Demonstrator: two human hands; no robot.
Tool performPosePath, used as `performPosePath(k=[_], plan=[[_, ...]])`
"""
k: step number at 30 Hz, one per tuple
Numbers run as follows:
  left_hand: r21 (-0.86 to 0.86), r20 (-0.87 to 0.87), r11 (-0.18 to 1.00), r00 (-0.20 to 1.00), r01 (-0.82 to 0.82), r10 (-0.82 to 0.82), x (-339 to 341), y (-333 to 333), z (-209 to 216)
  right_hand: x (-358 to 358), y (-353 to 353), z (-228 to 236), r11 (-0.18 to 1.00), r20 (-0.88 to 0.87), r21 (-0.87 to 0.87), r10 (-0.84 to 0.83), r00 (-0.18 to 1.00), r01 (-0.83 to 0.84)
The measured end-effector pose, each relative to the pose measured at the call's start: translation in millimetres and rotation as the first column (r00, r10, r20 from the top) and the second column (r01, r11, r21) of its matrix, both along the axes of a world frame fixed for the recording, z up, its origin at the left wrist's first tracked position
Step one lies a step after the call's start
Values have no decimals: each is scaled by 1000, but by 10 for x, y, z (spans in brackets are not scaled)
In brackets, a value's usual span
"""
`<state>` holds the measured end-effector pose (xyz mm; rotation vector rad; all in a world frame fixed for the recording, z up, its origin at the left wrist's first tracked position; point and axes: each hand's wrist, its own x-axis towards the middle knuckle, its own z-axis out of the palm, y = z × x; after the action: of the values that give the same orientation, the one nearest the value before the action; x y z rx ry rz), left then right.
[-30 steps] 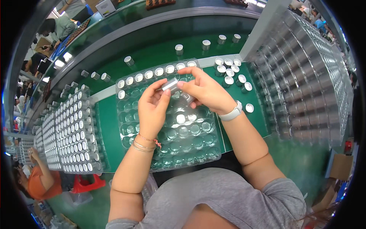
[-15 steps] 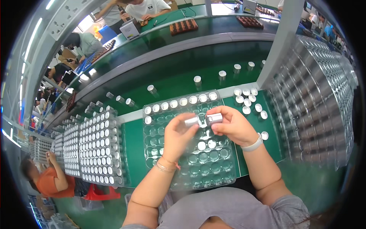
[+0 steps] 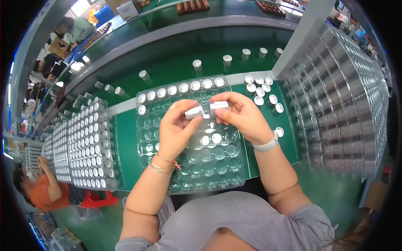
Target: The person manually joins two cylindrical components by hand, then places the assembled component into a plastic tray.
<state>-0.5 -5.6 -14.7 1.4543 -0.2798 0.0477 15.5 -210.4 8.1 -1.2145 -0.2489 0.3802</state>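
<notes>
My left hand (image 3: 175, 125) is closed round a small silver metal cylinder (image 3: 193, 112). A second silver cylinder (image 3: 219, 105) is pinched between the thumb and fingers of my right hand (image 3: 247, 119). Both cylinders lie roughly sideways, their ends facing each other with a small gap. Beneath my hands is a clear plastic tray (image 3: 228, 170) with round pockets. White-topped cylinders (image 3: 183, 88) stand along its far row, one more sits at the left of the second row, and a pair (image 3: 210, 139) stands near the middle.
Loose cylinders (image 3: 259, 89) stand on the green bench right of the tray. Beyond them rises a tall stack of clear trays (image 3: 339, 104). Filled trays (image 3: 86, 146) line the left, near a person in orange (image 3: 48, 190). More cylinders (image 3: 197, 65) stand spaced along the green belt (image 3: 167, 65).
The whole view has shifted, so the bench and trays appear further left and higher. Both hands still hold their cylinders, and the left one's tilt has changed a little.
</notes>
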Motion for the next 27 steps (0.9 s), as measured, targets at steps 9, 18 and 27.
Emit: performPosePath(k=[9,18,27], plan=[[52,18,998,999,-37,36,-42,-22,28,-9,20,-103,998,-2,52,36,999,-36],[199,160,975,985,-95,64,-22,4,1,-18,109,-140,996,17,91,19,1000,-20],[199,94,977,994,-77,60,-37,0,57,7,104,-144,999,-12,35,28,1000,-27]])
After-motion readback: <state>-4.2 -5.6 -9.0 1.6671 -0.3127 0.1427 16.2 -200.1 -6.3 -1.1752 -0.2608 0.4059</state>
